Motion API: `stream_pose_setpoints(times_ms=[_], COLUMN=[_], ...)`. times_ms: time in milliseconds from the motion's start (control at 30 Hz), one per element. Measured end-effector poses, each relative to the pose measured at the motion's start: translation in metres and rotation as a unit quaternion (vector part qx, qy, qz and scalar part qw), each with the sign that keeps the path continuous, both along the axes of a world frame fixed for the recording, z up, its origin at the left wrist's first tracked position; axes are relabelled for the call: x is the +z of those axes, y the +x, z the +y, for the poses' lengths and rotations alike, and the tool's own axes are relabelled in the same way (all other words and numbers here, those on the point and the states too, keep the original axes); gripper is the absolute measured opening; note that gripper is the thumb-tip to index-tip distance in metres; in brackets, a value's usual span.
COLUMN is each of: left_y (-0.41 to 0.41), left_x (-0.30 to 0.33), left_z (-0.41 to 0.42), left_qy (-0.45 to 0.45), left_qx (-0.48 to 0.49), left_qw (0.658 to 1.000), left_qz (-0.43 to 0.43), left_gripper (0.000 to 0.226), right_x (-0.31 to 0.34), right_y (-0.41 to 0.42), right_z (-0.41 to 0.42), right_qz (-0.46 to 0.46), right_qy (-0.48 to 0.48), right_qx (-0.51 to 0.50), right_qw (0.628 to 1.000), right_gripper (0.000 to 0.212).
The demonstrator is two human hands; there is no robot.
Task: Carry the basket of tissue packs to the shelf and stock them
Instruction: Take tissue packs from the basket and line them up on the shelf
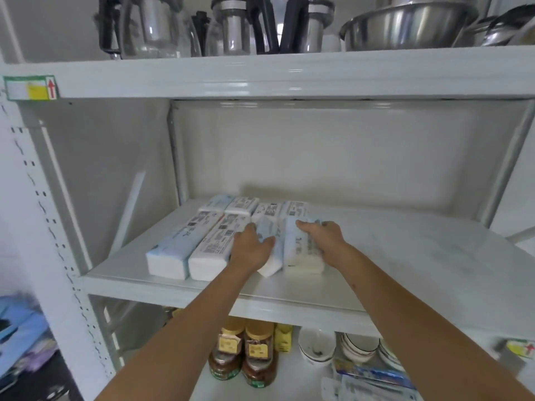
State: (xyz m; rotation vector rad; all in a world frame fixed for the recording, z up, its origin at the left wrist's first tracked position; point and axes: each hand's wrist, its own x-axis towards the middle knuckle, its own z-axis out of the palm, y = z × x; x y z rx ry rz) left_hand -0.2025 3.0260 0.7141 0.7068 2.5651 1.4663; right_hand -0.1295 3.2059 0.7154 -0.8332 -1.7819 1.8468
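**Both hands on tissue packs at the middle shelf**

The middle shelf (405, 256) carries 2 rows of tissue packs lying flat, 4 in the back row (254, 205) and 4 in the front. The left hand (252, 247) lies palm-down with fingers spread over the 3rd front pack (270, 257), which is tilted on its edge, leaning against its neighbours. The right hand (321, 238) is cupped over the right side of the 4th front pack (301, 250), fingers curled across its top and thumb out of view. These 2 packs touch each other between the hands. To the left, the 1st front pack (170, 253) and 2nd front pack (211, 250) lie side by side, touching, free of both hands. The right half of the shelf board is bare. The basket is out of view.

The top shelf (289, 73) holds glass kettles (234, 27) with black handles and, to the right, a steel bowl (405, 24). A price label (30, 87) with a red arrow sits on its front edge at left. Below, the lower shelf holds 2 jars (246, 354) with yellow lids, white bowls (317, 348) nested in stacks, and wrapped packets at right.
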Motion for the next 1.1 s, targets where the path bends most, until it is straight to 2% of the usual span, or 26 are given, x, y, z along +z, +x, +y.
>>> stream_pose_setpoints(times_ms=[100, 200, 267, 333, 400, 467, 533, 567, 700, 800, 933, 1100], left_y=[-0.006, -0.012, -0.018, -0.025, -0.033, -0.042, -0.049, -0.052, -0.059, -0.069, -0.076, -0.081], left_x=[0.001, 0.000, 0.004, 0.012, 0.018, 0.020, 0.020, 0.019, 0.011, 0.010, 0.011, 0.017], left_z=[0.001, -0.005, -0.014, -0.027, -0.038, -0.041, -0.037, -0.032, -0.015, -0.008, -0.003, 0.003], left_qy=[-0.034, -0.081, -0.167, -0.244, -0.305, -0.354, -0.364, -0.367, -0.398, -0.401, -0.382, -0.403], left_qx=[-0.016, -0.038, -0.061, -0.103, -0.139, -0.138, -0.124, -0.118, -0.087, -0.071, -0.065, -0.072], left_qw=[0.997, 0.986, 0.967, 0.941, 0.911, 0.878, 0.877, 0.880, 0.862, 0.869, 0.884, 0.869], left_qz=[0.061, 0.138, 0.184, 0.208, 0.241, 0.291, 0.289, 0.279, 0.302, 0.283, 0.262, 0.277], left_gripper=[0.061, 0.052, 0.058, 0.076, 0.085, 0.076, 0.065, 0.062, 0.070, 0.070, 0.065, 0.065], right_x=[-0.003, -0.005, -0.006, -0.009, -0.012, -0.014, -0.018, -0.019, -0.022, -0.027, -0.033, -0.037], right_y=[-0.010, -0.007, 0.004, 0.020, 0.037, 0.048, 0.047, 0.044, 0.028, 0.015, 0.002, -0.012], right_z=[0.005, 0.014, 0.018, 0.021, 0.019, 0.013, 0.009, 0.008, 0.010, 0.014, 0.014, 0.019], right_qz=[-0.008, -0.032, -0.087, -0.107, -0.108, -0.129, -0.151, -0.154, -0.127, -0.100, -0.100, -0.109], right_qy=[0.030, 0.028, 0.090, 0.126, 0.133, 0.174, 0.241, 0.265, 0.266, 0.263, 0.292, 0.327], right_qx=[-0.031, 0.003, 0.045, 0.088, 0.157, 0.193, 0.177, 0.160, 0.107, 0.090, 0.068, 0.047], right_qw=[0.999, 0.999, 0.991, 0.982, 0.973, 0.957, 0.942, 0.938, 0.950, 0.956, 0.949, 0.938], right_gripper=[0.049, 0.039, 0.027, 0.020, 0.033, 0.058, 0.074, 0.076, 0.066, 0.061, 0.060, 0.060])
